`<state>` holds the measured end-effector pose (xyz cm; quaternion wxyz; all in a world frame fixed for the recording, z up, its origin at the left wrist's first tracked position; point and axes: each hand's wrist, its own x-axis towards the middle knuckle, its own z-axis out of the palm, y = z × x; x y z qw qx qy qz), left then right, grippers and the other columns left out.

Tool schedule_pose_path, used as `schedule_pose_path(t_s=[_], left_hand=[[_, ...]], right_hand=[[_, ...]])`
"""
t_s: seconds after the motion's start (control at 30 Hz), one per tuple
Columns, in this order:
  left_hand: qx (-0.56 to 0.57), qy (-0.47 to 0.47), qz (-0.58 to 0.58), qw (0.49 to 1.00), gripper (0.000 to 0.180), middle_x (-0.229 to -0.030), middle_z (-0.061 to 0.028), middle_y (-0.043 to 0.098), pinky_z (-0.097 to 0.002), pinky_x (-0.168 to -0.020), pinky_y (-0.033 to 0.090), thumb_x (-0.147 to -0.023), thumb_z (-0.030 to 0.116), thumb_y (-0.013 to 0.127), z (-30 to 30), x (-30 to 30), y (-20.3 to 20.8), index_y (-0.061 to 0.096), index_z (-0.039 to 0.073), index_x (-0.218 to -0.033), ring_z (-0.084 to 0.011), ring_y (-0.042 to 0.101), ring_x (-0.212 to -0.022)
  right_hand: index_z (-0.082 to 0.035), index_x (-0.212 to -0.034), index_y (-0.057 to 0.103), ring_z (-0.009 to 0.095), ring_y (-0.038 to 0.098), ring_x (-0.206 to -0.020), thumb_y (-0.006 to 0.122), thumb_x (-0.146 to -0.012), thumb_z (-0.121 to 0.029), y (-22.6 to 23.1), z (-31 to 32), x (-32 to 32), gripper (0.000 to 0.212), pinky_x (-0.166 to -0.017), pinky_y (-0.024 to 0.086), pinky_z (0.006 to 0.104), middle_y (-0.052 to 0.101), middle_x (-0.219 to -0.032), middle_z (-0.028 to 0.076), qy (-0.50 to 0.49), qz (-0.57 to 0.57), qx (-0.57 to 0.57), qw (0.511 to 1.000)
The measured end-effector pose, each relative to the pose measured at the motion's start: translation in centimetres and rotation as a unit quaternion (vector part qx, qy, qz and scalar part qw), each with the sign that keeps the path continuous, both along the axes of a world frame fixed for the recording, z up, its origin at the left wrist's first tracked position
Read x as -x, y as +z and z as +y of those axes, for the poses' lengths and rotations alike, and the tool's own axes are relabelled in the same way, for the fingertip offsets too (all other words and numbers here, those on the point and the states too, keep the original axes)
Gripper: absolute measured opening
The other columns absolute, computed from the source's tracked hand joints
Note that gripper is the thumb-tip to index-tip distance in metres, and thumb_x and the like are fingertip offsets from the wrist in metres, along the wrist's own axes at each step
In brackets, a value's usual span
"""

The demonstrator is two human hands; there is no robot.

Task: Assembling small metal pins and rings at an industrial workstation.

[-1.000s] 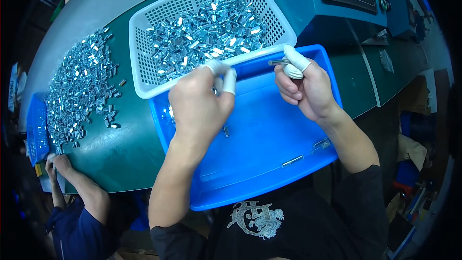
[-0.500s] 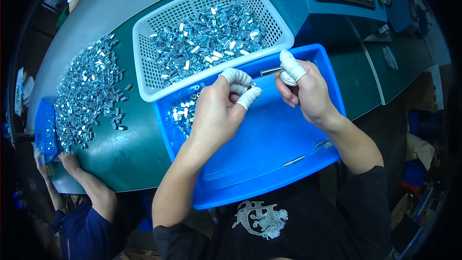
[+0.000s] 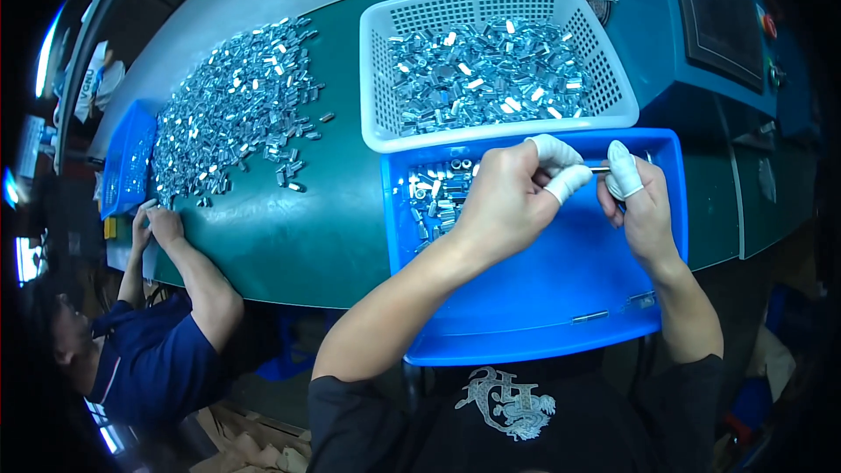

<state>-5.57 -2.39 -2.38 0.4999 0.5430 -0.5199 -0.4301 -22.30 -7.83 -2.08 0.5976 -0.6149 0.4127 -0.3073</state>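
Over the blue bin [image 3: 534,293], my two hands meet fingertip to fingertip, with white covers on thumbs and index fingers. My right hand [image 3: 646,206] pinches a thin shiny metal rod [image 3: 599,169], whose free end points at the left fingertips. My left hand [image 3: 512,193] is closed in a pinch at that end; the small metal piece in it is almost wholly hidden by the covers. Small metal nuts and sleeves [image 3: 435,197] lie in the bin's left part, beside my left wrist. Another short metal rod [image 3: 590,317] rests near the bin's front edge.
A white perforated basket [image 3: 504,132] full of metal hex pieces [image 3: 491,70] stands just behind the bin. Leftward, a pile of similar pieces [image 3: 236,114] covers the green table, with a co-worker's hand [image 3: 165,223] by a blue basket [image 3: 127,166]. A teal machine [image 3: 653,35] stands back right.
My hands have come together, bringing the rod's end to the left fingertips; before, they were apart. The whole view has shifted, so the table and bin appear farther right.
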Motion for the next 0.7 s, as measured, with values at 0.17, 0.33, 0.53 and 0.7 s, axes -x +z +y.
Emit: schedule_pose_path(t_s=[0.17,0.33,0.53,0.7], left_hand=[[0.051,-0.029,-0.031,0.998,0.015,-0.075,-0.0058,0.064,-0.0235,-0.060,0.049,-0.079,0.008,0.071,0.0,-0.4,-0.6,0.063,-0.001,-0.088,-0.0089,0.060,-0.066],[0.142,-0.001,-0.013,0.990,0.014,-0.077,-0.0076,0.065,-0.0252,-0.060,0.051,-0.076,0.002,0.071,-0.4,1.0,-0.8,0.062,-0.001,-0.086,-0.0121,0.063,-0.067],[0.158,-0.004,-0.025,0.987,0.043,-0.087,-0.0049,0.062,-0.0195,-0.059,0.047,-0.074,0.004,0.074,-0.2,0.6,-0.6,0.056,0.002,-0.113,-0.0076,0.057,-0.069],[0.171,0.023,-0.058,0.983,0.050,-0.080,-0.0035,0.060,-0.0181,-0.057,0.044,-0.072,0.008,0.078,0.3,0.8,-0.2,0.054,0.002,-0.115,-0.0052,0.054,-0.064]], right_hand=[[-0.007,-0.066,0.052,0.004,0.037,-0.042,0.041,-0.097,-0.036,-0.2,-0.1,-0.2,0.043,-0.039,0.028,0.0197,0.045,-0.050,-0.001,0.009,-0.025,-0.045,0.999],[-0.005,-0.075,0.056,0.005,0.037,-0.041,0.041,-0.097,-0.037,0.0,0.8,-0.5,0.041,-0.038,0.029,0.0205,0.045,-0.051,0.000,-0.018,-0.050,-0.012,0.999],[-0.007,-0.077,0.055,0.004,0.031,-0.037,0.038,-0.096,-0.044,1.1,-0.2,-0.7,0.045,-0.035,0.026,0.0193,0.039,-0.048,-0.004,0.042,-0.141,-0.337,0.930],[-0.006,-0.073,0.053,0.003,0.032,-0.036,0.035,-0.097,-0.043,0.4,-1.1,0.4,0.048,-0.034,0.028,0.0181,0.038,-0.047,-0.005,0.109,-0.217,-0.366,0.898]])
